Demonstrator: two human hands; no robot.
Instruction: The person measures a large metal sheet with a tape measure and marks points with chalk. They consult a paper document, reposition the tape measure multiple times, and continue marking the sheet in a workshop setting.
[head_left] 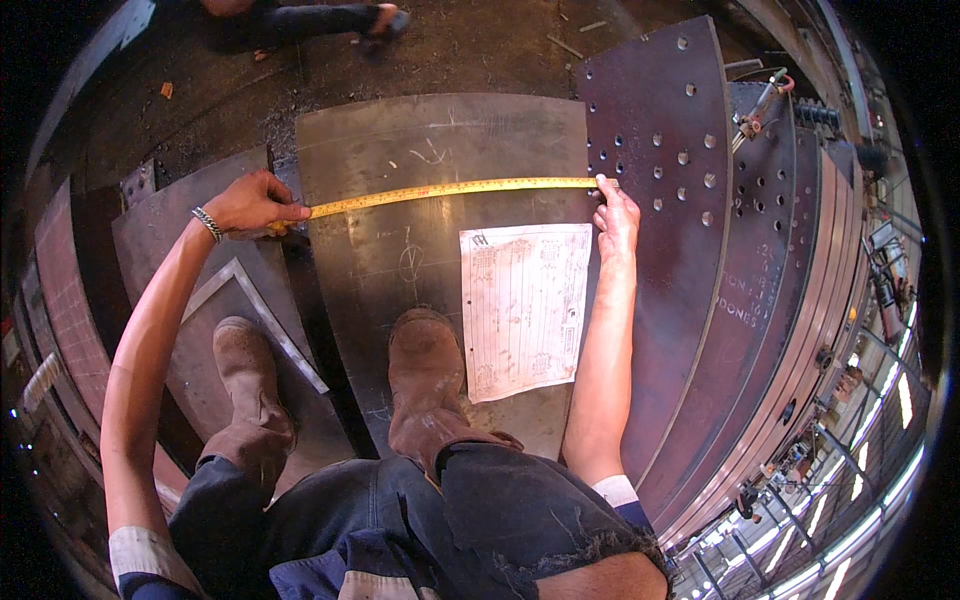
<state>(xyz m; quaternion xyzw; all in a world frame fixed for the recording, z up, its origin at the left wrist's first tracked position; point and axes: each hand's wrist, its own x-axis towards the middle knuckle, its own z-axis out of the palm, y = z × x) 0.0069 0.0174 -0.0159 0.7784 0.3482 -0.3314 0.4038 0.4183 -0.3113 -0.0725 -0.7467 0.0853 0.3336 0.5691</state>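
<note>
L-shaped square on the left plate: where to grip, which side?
Probably midway along the right-hand leg of the square, coming from its outer right side and pinching across the narrow strip. It appears to lie flat, and a brown boot stands inside the angle, crowding the inner side. The left hand is at the yellow tape.

A grimy brown floor (480,50), littered with scraps (166,90), spans the top of the frame; at lower right, bright light strips (906,400) and dark beams (845,457) probably belong to a roof.
</note>
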